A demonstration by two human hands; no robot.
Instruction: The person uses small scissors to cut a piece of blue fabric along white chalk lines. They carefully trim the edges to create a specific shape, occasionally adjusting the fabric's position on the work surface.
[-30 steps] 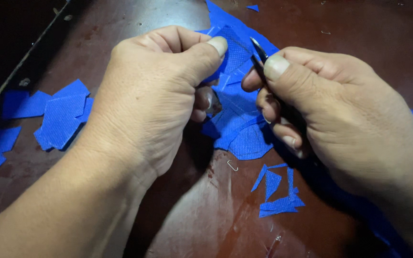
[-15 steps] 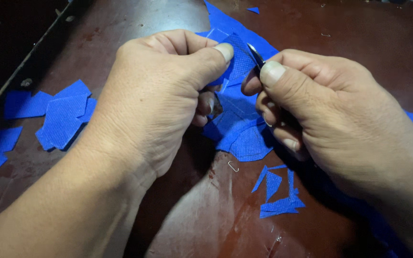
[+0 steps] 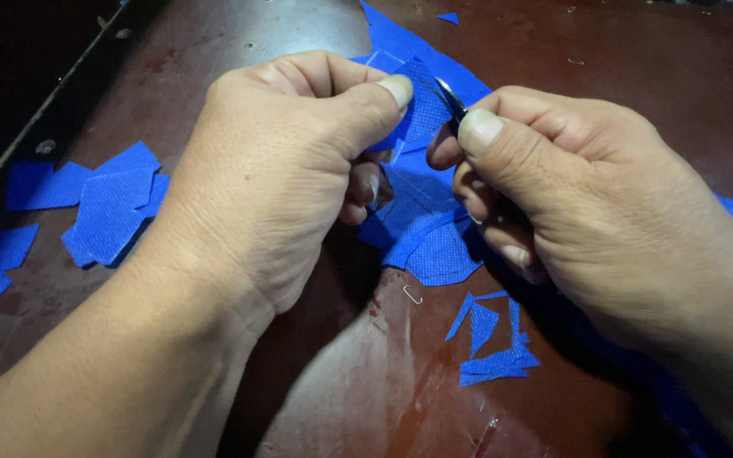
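My left hand (image 3: pixel 286 170) pinches a small piece of blue mesh fabric (image 3: pixel 422 106) between thumb and forefinger. My right hand (image 3: pixel 579 199) grips small metal scissors (image 3: pixel 450 95), whose blade tip shows above my thumb and touches the fabric's right edge. Most of the scissors is hidden inside my fist. Both hands are held just above a dark reddish-brown table (image 3: pixel 672 76).
A larger blue fabric sheet (image 3: pixel 426 233) lies under the hands. Cut blue pieces (image 3: pixel 108 208) are piled at the left. Thin blue trimmings (image 3: pixel 489 343) lie near the front. A small metal staple (image 3: pixel 412 294) lies on the table. The table's edge (image 3: pixel 36 119) runs along the upper left.
The scissor tip has closed in on the fabric piece, and my left thumb has slid slightly right. Both hands otherwise stay in place.
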